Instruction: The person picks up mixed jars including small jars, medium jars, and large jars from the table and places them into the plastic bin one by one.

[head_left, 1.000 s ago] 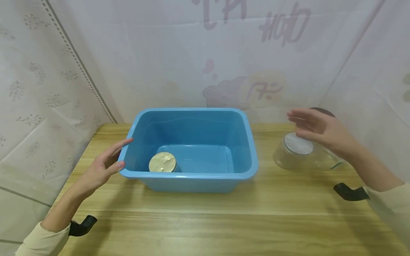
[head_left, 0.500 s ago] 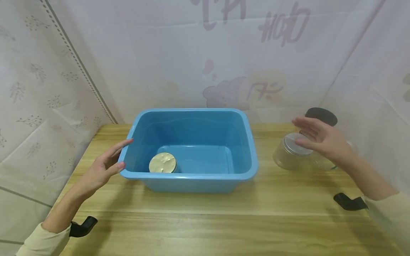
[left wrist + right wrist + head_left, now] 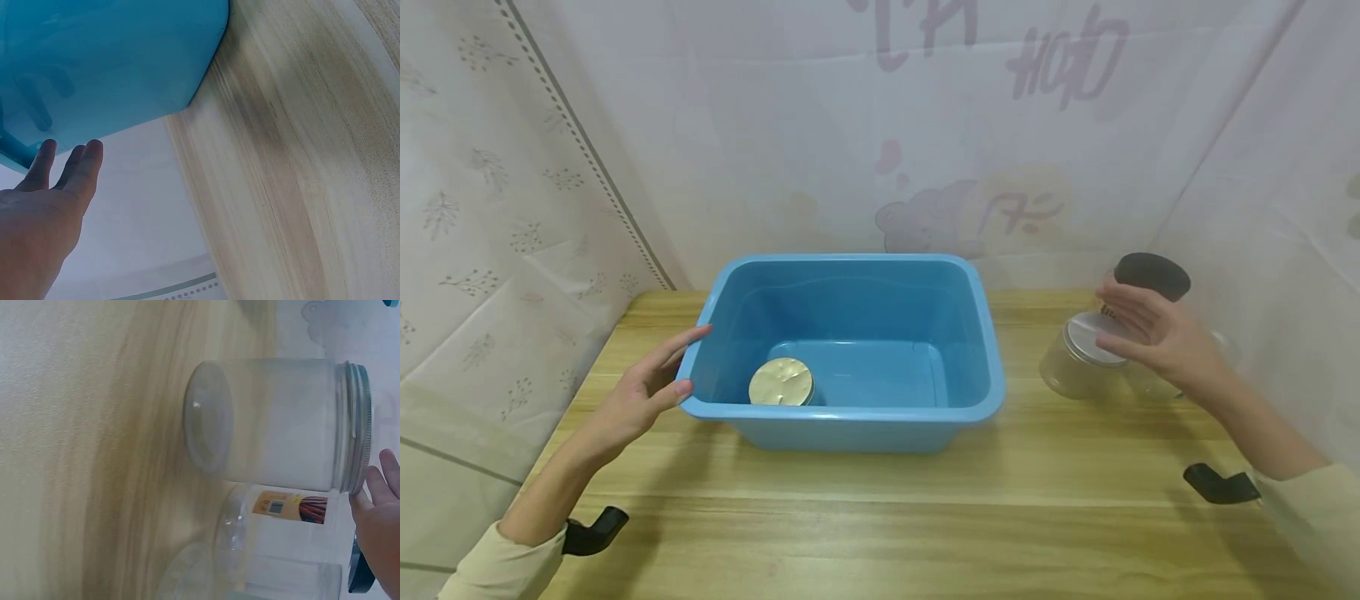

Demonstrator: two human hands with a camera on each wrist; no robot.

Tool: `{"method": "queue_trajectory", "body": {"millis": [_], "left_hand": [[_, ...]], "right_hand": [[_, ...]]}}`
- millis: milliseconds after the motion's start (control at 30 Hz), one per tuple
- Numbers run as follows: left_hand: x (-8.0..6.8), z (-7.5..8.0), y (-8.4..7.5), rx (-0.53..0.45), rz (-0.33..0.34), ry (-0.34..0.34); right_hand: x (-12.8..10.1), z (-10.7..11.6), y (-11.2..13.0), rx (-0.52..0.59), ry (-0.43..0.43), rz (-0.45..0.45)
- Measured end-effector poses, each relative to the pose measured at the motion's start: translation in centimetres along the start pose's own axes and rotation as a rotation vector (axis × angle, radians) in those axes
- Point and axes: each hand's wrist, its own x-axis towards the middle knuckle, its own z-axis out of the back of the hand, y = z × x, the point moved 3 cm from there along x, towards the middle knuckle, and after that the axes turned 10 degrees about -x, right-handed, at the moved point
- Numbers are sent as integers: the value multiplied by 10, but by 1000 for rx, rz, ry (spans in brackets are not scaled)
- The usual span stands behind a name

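Jar (image 3: 1078, 362) seemingly under right hand (image 3: 1157, 337)

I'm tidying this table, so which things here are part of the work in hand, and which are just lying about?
In use:
left hand against the blue plastic tub
right hand over the frosted silver-lidded jar
gold-lidded jar in the tub

Lying about:
black-lidded clear jar
wooden table
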Motion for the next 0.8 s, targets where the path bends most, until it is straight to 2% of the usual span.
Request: {"method": "queue_trajectory", "body": {"millis": [200, 633, 800], "left_hand": [[0, 0, 1, 0, 4, 6], [1, 0, 1, -17, 0, 10], [1, 0, 1, -13, 1, 7]], "right_hand": [[-2, -1, -7, -19, -17, 9], [-7, -5, -25, -88, -44, -34], [-9, -11, -30, -57, -54, -31]]}}
